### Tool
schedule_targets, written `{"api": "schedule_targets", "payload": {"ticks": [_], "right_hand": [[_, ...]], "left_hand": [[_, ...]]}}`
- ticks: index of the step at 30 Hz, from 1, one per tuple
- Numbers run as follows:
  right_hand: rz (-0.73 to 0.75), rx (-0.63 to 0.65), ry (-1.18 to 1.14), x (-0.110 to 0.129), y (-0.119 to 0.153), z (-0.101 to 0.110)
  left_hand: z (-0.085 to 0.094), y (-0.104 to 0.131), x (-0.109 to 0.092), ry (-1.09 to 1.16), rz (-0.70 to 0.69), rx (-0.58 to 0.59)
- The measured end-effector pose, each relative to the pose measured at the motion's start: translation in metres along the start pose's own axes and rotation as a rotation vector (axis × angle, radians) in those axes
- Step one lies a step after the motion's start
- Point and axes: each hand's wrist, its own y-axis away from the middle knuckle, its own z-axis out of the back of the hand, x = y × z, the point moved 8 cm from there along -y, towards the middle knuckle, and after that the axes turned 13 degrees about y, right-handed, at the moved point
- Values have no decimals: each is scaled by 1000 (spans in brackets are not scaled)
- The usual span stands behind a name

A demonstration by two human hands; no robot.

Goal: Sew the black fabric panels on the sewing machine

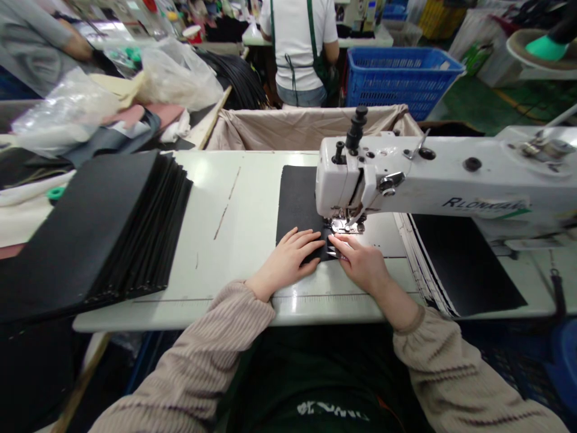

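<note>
A black sheet of leather-like material lies flat on the sewing table, its right edge under the presser foot of a white sewing machine. My left hand rests flat on the sheet's near part, fingers stretched out. Close to the presser foot, my right hand is closed around small metal thread snips, whose pointed blades stick out to the left. The thumb and forefinger of that hand are at the sheet's right edge. My palm hides most of the snips.
A thick stack of black sheets stands at the left of the table. More black pieces with pale edges lie under the machine arm. Beyond are a cloth-lined bin, a blue crate and a person in a white shirt.
</note>
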Motion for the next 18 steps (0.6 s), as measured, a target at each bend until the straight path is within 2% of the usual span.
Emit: {"api": "schedule_targets", "payload": {"ticks": [12,18], "right_hand": [[-7,26,31,-1,0,-2],[-8,16,0,-1,0,-2]], "left_hand": [[-1,-2,3,-14,36,-3],[-1,-10,12,-50,53,42]]}}
